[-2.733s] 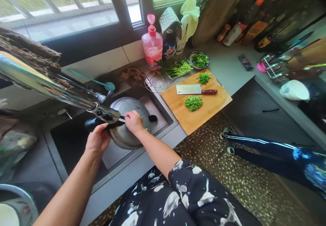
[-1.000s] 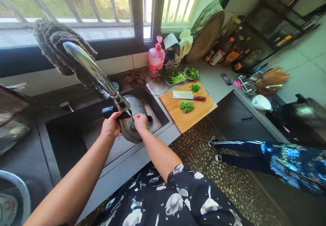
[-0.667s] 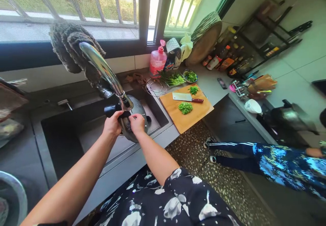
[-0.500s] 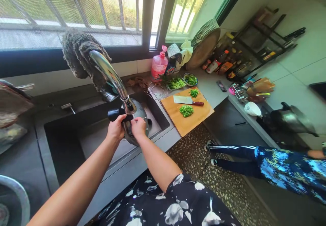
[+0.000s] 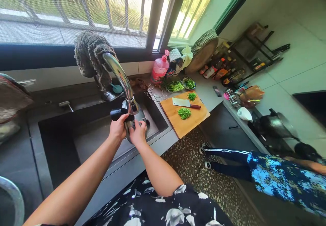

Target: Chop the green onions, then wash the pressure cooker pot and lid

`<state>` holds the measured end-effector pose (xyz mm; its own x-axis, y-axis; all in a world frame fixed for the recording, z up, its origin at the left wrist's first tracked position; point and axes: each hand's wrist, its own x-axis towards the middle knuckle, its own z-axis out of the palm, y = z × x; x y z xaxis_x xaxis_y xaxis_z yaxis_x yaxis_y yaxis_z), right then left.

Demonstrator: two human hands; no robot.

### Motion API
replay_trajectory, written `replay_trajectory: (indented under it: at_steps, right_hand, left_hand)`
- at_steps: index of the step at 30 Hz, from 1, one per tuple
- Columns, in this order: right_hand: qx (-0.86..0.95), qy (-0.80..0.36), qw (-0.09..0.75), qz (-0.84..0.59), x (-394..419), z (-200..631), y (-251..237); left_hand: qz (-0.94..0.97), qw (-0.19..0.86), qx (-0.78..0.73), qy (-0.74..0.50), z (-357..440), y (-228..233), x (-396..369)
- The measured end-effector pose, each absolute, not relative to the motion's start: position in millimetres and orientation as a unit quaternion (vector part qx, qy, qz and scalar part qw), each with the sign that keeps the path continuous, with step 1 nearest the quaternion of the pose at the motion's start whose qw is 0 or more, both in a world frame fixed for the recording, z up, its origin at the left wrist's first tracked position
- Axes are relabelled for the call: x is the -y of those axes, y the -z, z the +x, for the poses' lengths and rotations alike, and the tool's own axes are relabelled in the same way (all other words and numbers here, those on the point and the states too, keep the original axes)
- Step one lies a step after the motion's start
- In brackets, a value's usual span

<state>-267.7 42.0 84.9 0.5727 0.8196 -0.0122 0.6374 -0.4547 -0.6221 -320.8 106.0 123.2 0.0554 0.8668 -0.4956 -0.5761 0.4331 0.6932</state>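
So the round shiny steel pot lid (image 5: 143,121) is held over the dark grey sink (image 5: 63,141), right under the curved chrome faucet (image 5: 119,78). The left hand (image 5: 118,128) has its fingers wrapped tight round the lid's black handle (image 5: 115,114), and the right hand (image 5: 138,133) presses on the lid's face with what looks like a dark scrubber under the fingers, though it's too small to be sure. A brownish rag (image 5: 89,54) hangs over the faucet neck. Off to the right sits a wooden cutting board (image 5: 185,120) with a cleaver (image 5: 184,103) and piles of chopped greens (image 5: 184,113), plus a pink soap bottle (image 5: 160,70) by the window. Another person in blue patterned clothes (image 5: 275,178) is on the floor nearby
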Motion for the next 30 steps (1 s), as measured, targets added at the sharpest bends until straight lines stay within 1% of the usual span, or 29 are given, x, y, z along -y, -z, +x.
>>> replay_trajectory:
  at_steps: [3, 7, 11, 14, 19, 21, 25, 30]
  right_hand:
    - [0.451, -0.143, 0.263, -0.841, -40, -277, -85]
    - [0.465, -0.107, 0.250, -0.843, -48, -282, -85]
    - [0.542, -0.083, 0.245, -0.800, -51, -275, -86]
    - [0.586, -0.099, 0.242, -0.767, -57, -259, -87]
    - [0.490, -0.186, 0.261, -0.811, -72, -241, -90]
    - [0.480, -0.188, 0.277, -0.811, -74, -243, -92]
    - [0.432, -0.190, 0.338, -0.814, -77, -242, -88]
    - [0.325, -0.278, 0.369, -0.825, -87, -218, -77]
  left_hand:
    - [0.164, 0.709, -0.462, -0.507, -321, -120, -103]
    - [0.171, 0.715, -0.464, -0.495, -320, -119, -102]
    - [0.156, 0.710, -0.466, -0.504, -321, -119, -105]
    - [0.152, 0.704, -0.467, -0.512, -322, -120, -107]
    - [0.149, 0.708, -0.468, -0.508, -319, -120, -107]
    - [0.148, 0.701, -0.467, -0.518, -316, -120, -107]
    - [0.156, 0.716, -0.443, -0.517, -308, -122, -110]
    - [0.151, 0.737, -0.423, -0.504, -306, -128, -113]
